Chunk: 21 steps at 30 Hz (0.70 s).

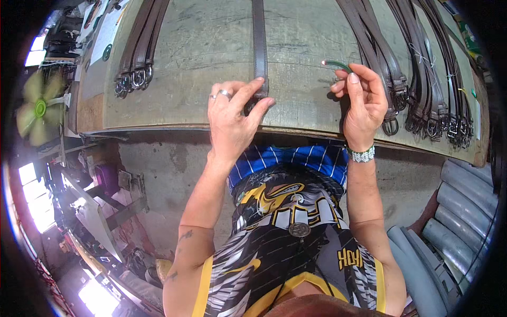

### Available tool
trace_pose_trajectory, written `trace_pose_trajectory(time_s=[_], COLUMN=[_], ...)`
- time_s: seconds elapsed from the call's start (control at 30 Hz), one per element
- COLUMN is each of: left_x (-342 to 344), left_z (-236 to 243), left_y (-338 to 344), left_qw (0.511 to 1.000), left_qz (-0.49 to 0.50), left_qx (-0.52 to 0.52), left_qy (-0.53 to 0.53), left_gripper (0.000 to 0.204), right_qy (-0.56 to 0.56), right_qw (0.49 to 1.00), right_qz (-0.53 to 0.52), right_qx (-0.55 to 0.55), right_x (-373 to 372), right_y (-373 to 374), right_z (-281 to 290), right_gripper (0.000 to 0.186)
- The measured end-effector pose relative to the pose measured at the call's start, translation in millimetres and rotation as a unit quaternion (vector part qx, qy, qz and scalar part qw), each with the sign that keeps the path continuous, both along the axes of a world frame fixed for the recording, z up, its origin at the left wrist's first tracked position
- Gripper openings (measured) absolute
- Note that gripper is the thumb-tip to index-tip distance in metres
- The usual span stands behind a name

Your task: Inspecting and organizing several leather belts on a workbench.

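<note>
A dark brown leather belt with stitched edges runs straight down the middle of the table toward me. My left hand is on its near end, with the index fingertip on the strap and the thumb at its right edge. Whatever fitting is on that end is hidden under the fingers. Off to the right, above the table's near part, my right hand pinches a thin, curved, dark green piece of mosquito coil between thumb and forefinger. Its pinkish tip glows and points left, apart from the belt.
On the worktable, a bundle of buckled belts lies left; several more belt bundles lie right. A green ring-shaped coil rests near the left edge. A fan stands left; grey rolls are stacked below right.
</note>
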<state>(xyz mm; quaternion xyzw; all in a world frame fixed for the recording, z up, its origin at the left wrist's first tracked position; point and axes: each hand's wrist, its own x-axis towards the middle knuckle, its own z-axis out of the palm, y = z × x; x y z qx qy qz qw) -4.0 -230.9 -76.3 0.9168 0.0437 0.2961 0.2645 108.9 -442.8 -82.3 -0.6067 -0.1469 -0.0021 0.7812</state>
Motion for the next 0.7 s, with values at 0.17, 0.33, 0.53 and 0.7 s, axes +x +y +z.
trace_pose_trajectory(time_s=[0.17, 0.33, 0.53, 0.7], left_x=[0.1, 0.8, -3.2, -1.5], left_z=[2.2, 3.8, 4.9, 22.8], left_y=[-1.1, -1.4, -0.9, 6.1], left_qw=[0.998, 0.998, 0.994, 0.962], left_qz=[-0.012, 0.003, 0.02, 0.039], left_qx=[-0.053, -0.063, -0.099, -0.256], left_qy=[0.018, 0.016, 0.052, 0.085], left_gripper=[0.037, 0.031, 0.033, 0.027], right_qy=[0.003, 0.005, 0.006, 0.01], right_qw=[1.0, 1.0, 1.0, 1.0], right_qz=[0.005, 0.011, 0.014, 0.016], right_qx=[-0.005, -0.002, -0.006, -0.015], right_x=[0.8, -0.6, -1.0, -0.3], right_y=[-1.5, -0.8, -1.6, -1.3], right_z=[-2.0, -3.8, -2.7, -1.3], right_gripper=[0.022, 0.022, 0.022, 0.022])
